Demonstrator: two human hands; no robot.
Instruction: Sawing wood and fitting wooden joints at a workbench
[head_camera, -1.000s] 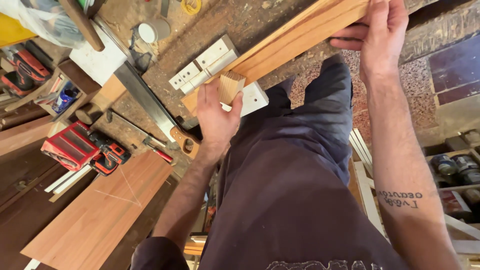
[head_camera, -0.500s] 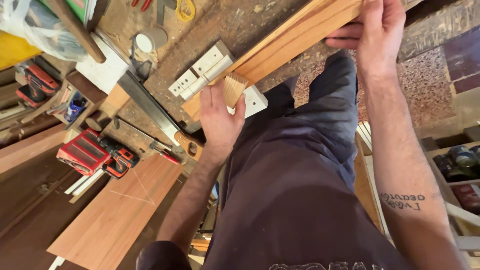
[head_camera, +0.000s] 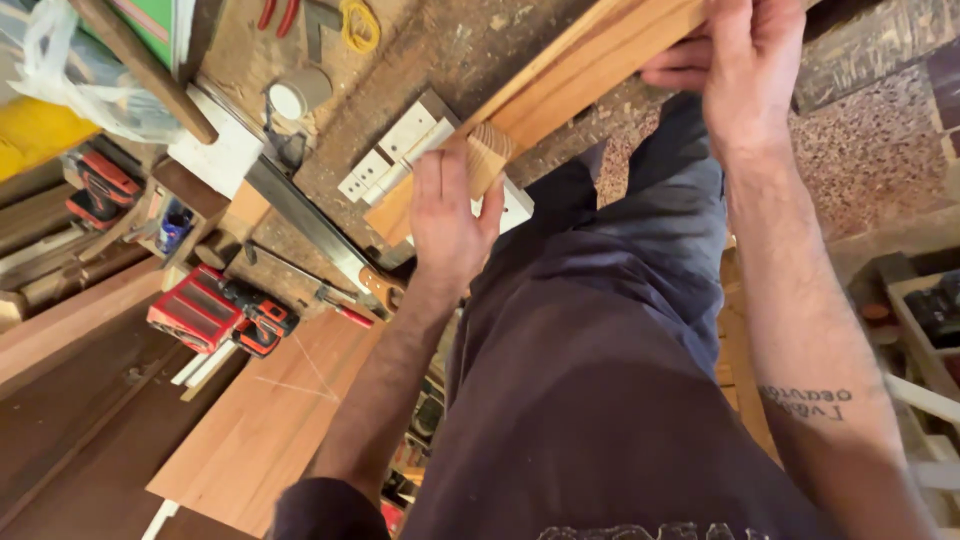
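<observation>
A long reddish wooden board (head_camera: 560, 95) lies across the dusty workbench (head_camera: 470, 40). My left hand (head_camera: 445, 215) grips a small wooden block (head_camera: 487, 155) and presses it against the board's near edge. My right hand (head_camera: 745, 70) rests on the board further along, with its fingers curled over the wood. White plastic blocks (head_camera: 395, 160) lie on the bench just beside the board's end.
A hand saw (head_camera: 310, 225) lies on the bench. A red cordless tool (head_camera: 215, 315) sits on a wide wooden plank (head_camera: 270, 420). A tape roll (head_camera: 290, 100), yellow cord (head_camera: 360, 25), plastic bag (head_camera: 60, 75) and speckled floor (head_camera: 880, 150) surround the bench.
My left hand with the small block has shifted a little along the board's edge. The view has tilted slightly; my right hand stays on the board.
</observation>
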